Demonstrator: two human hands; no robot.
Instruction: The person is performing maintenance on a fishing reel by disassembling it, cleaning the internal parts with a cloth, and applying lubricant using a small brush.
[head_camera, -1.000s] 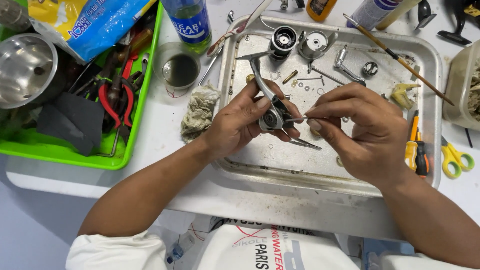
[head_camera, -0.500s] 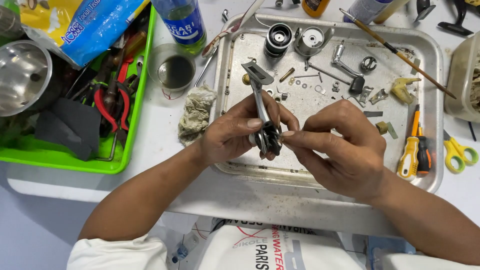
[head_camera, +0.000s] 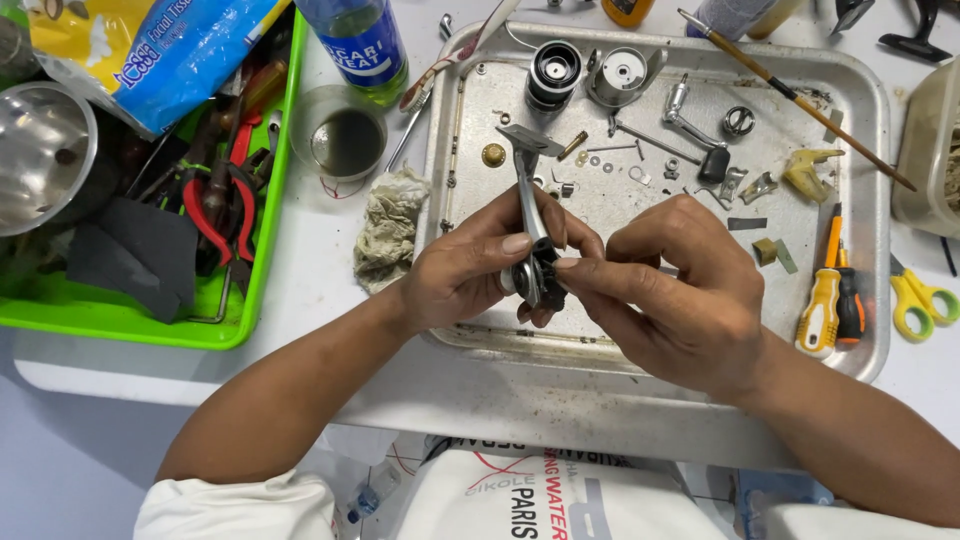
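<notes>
Over the metal tray's (head_camera: 870, 220) near edge, the left hand (head_camera: 455, 275) grips a fishing-reel body (head_camera: 535, 270) while the right hand (head_camera: 680, 300) pinches a small part against it, which could slip and drop among the loose screws (head_camera: 600, 160)

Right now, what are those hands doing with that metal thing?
A person holds a small reel body over a metal tray. The left hand grips it, stem pointing up, while the right hand pinches its dark lower part with its fingers. Loose parts, screws and washers lie spread in the tray, with screwdrivers at its right edge. A rag lies beside the tray, and a green bin of pliers sits to the left.
</notes>
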